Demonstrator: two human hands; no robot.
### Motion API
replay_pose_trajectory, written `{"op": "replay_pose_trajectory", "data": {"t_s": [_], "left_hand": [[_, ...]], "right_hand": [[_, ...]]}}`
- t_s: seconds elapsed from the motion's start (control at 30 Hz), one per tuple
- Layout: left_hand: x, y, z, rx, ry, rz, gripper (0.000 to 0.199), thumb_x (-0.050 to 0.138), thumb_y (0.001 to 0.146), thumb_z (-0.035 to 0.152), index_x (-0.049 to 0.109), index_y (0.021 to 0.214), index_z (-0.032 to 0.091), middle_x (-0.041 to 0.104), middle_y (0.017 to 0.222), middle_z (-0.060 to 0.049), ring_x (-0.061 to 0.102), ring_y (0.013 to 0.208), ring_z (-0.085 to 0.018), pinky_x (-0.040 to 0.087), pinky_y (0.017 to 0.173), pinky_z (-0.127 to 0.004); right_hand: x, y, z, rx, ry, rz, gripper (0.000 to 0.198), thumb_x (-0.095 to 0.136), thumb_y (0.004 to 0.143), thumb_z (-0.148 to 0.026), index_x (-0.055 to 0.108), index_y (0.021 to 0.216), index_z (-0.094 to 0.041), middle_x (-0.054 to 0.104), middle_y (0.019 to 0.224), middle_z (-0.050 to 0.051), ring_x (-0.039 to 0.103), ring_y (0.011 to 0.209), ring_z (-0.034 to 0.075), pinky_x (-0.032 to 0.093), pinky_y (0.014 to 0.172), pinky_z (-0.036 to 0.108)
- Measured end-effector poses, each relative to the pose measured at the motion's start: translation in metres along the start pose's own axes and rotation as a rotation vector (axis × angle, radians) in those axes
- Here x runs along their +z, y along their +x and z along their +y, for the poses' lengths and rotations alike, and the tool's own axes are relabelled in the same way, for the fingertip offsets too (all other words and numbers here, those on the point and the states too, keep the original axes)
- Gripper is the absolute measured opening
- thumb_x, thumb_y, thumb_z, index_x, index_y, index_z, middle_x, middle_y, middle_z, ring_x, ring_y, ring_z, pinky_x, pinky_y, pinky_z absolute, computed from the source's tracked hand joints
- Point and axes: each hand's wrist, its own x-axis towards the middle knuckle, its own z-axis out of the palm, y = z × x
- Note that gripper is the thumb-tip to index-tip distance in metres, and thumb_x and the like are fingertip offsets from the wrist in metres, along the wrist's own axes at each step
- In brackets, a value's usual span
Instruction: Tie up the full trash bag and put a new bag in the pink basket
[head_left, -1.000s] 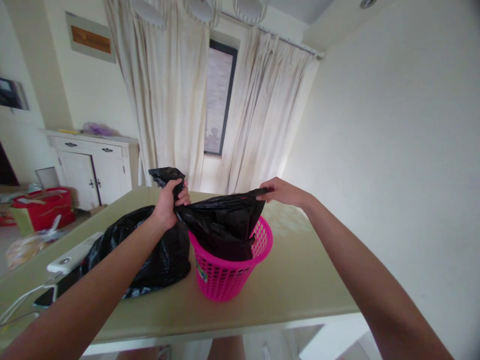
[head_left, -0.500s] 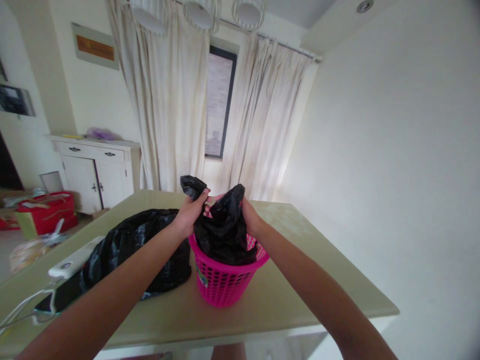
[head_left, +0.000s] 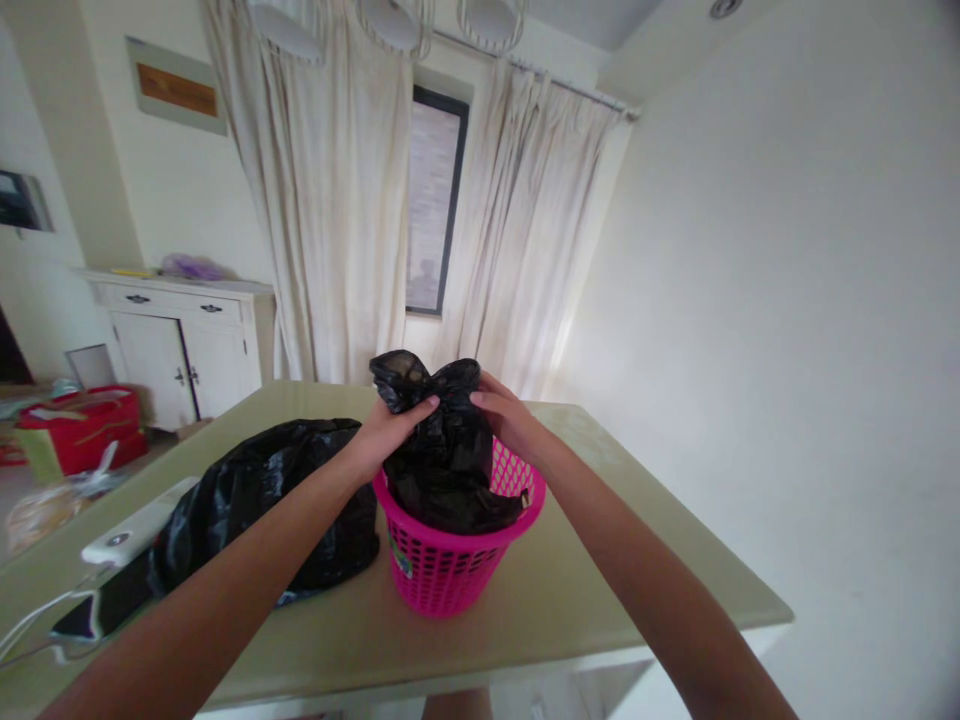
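Both hands on black bag [head_left: 448, 470] sitting in pink basket [head_left: 457, 560] on desk [head_left: 600, 560]. Left hand [head_left: 390, 432] and right hand [head_left: 504, 415] pinch gathered bag top. Plastic thin, soft, slippery, probably light; best gripped at bunched neck.

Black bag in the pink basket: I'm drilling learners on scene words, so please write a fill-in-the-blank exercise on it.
1. Both hands, left hand and right hand, grip a black ____ bag.
2. The bag sits inside a ____ basket.
3. The basket stands on the ____.
4. A second black bag lies to the basket's ____.

Missing: plastic; pink; table; left
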Motion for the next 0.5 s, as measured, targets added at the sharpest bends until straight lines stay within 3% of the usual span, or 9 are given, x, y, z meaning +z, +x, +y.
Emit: {"op": "replay_pose_trajectory", "data": {"t_s": [0.07,0.17,0.27,0.37,0.43,0.5], "left_hand": [[0.005,0.0,0.0,0.031,0.028,-0.095,0.054,0.097,0.063,0.051,0.076,0.104,0.021,0.082,0.094,-0.007,0.075,0.089,-0.029,0.061,0.083,-0.04],[0.015,-0.004,-0.001,0.093,0.086,-0.195,0.054,0.099,0.059,0.048,0.071,0.097,0.022,0.071,0.069,0.0,0.064,0.064,-0.02,0.053,0.063,-0.033],[0.019,-0.007,-0.002,0.163,0.009,-0.098,0.053,0.092,0.07,0.056,0.064,0.099,0.023,0.063,0.062,0.005,0.052,0.053,-0.015,0.043,0.052,-0.027],[0.014,-0.008,0.0,0.209,-0.119,-0.006,0.05,0.083,0.079,0.067,0.061,0.083,0.022,0.052,0.055,0.005,0.049,0.055,-0.013,0.041,0.056,-0.025],[0.01,-0.01,0.002,0.175,-0.206,-0.051,0.058,0.08,0.079,0.073,0.056,0.071,0.022,0.042,0.052,0.006,0.043,0.053,-0.011,0.04,0.056,-0.025],[0.009,-0.012,0.005,0.146,-0.26,-0.172,0.068,0.074,0.072,0.088,0.054,0.07,0.023,0.04,0.053,0.006,0.042,0.052,-0.012,0.039,0.053,-0.026]], "right_hand": [[-0.002,-0.005,0.002,0.036,-0.118,-0.044,0.057,0.091,0.068,-0.033,0.075,0.123,-0.028,0.078,0.116,0.0,0.07,0.114,0.024,0.049,0.111,0.04],[-0.005,-0.003,0.014,0.023,-0.223,0.104,0.052,0.096,0.059,-0.032,0.079,0.107,-0.024,0.08,0.1,0.0,0.071,0.1,0.023,0.051,0.104,0.039],[-0.008,0.005,0.025,0.06,-0.08,0.302,0.038,0.091,0.068,-0.049,0.076,0.085,-0.019,0.078,0.085,0.005,0.07,0.083,0.022,0.056,0.087,0.038],[-0.009,0.013,0.028,0.088,0.09,0.418,0.037,0.085,0.08,-0.053,0.07,0.082,-0.018,0.076,0.079,0.007,0.067,0.072,0.019,0.055,0.073,0.034],[-0.006,0.018,0.028,0.096,0.138,0.468,0.031,0.083,0.083,-0.046,0.068,0.084,-0.018,0.07,0.069,0.002,0.06,0.06,0.015,0.049,0.06,0.029],[0.0,0.022,0.028,0.133,0.146,0.456,0.027,0.081,0.083,-0.041,0.067,0.087,-0.019,0.058,0.057,-0.004,0.049,0.051,0.011,0.038,0.051,0.025]]}}
